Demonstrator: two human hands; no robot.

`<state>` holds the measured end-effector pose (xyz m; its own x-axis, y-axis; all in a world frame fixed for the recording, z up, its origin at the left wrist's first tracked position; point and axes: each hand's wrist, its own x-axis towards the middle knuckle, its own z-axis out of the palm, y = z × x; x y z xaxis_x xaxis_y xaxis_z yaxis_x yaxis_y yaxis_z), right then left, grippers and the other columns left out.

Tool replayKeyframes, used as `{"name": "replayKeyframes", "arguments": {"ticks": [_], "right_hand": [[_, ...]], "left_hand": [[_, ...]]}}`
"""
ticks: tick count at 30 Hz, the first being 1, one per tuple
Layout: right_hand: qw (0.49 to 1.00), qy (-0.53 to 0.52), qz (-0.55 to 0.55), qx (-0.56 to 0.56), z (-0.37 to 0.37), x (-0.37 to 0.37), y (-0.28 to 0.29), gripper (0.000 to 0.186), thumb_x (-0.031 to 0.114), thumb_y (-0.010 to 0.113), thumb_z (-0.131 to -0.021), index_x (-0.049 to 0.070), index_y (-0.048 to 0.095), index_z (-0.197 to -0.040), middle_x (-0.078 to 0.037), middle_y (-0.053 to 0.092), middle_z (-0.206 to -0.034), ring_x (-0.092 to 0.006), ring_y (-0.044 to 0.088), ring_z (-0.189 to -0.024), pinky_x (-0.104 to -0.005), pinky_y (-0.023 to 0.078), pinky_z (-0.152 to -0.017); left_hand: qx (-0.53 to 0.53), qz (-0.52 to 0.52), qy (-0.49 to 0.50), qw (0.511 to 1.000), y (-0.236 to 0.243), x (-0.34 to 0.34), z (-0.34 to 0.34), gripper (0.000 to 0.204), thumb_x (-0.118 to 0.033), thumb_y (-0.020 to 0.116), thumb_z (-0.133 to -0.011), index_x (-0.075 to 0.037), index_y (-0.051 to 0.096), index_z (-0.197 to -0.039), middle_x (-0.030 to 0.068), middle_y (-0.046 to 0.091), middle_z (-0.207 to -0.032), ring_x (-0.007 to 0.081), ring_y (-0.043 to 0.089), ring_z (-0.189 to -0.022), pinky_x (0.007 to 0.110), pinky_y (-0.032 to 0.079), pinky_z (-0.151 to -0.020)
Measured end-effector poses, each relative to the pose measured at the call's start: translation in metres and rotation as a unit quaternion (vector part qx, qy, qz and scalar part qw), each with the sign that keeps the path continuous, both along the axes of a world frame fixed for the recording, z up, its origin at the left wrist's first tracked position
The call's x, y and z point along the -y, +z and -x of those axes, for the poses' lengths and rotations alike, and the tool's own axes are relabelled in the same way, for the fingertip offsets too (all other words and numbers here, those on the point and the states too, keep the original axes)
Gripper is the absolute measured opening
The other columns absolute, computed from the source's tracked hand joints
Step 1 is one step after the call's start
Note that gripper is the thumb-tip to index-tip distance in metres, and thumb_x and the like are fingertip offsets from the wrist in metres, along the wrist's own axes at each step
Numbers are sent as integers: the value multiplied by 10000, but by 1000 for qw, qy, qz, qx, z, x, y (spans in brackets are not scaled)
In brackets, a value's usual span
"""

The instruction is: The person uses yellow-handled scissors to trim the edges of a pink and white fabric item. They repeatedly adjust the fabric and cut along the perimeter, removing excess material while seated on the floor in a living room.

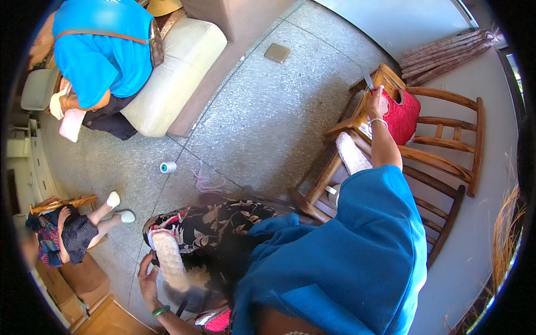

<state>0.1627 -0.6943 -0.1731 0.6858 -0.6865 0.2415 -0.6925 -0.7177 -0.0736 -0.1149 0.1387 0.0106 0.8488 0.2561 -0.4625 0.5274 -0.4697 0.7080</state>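
My right hand (378, 105) grips a bladed tool (367, 79) while my left hand (148, 283), hold unclear, curls beside the apparently unfinished fluffy pad (167, 258).

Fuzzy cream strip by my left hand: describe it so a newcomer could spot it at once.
Find the dark floral garment low in the centre. At its left end, beside your left hand with the green bangle, is a round-ended, fuzzy cream strip. Unlike the white piece on the wooden chairs, it lies against the garment.
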Motion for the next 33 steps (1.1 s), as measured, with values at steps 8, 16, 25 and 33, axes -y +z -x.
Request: {"name": "replayKeyframes", "arguments": {"ticks": [8, 16, 25, 33], "right_hand": [[980, 151, -82, 101, -31, -67, 132, 252, 309, 606, -830, 139, 553, -1010, -157, 653, -832, -363, 630, -771, -438, 488, -625], [643, 517, -524, 213, -78, -295, 318, 422, -41, 635, -703, 46, 518, -1100, 6, 547, -777, -83, 518, -547, -200, 421, -486], [196, 517, -831, 62, -57, -520, 312, 462, 80, 513, -784, -21, 459, -1232, -160, 608, -1029, -296, 646, -786, -503, 539, -694], [212, 602, -766, -77, -62, -578, 185, 510, 216, 702, -735, 105, 469, -1175, -154, 474, -1272, -296, 467, -1183, -411, 382, -999]], "left_hand": [[65, 54, 74, 994, 48, 53, -36, 338, 36, 553, -815, -10, 567, -1149, 86, 609, -1090, 179, 585, -993, 276, 460, -863], [104, 403, -107, 903, 39, 141, -123, 398, -198, 567, -885, 34, 511, -1204, 141, 576, -1185, 224, 578, -1052, 330, 461, -903], [420, 639, 59, 642, -5, 71, -142, 886, -605, 503, -814, -45, 183, -1421, 150, 309, -1434, 293, 322, -1309, 441, 324, -1045], [433, 568, 238, 658, 8, 6, -47, 656, -382, 589, -856, -18, 346, -1345, 159, 456, -1323, 301, 461, -1201, 440, 371, -1018]]}}
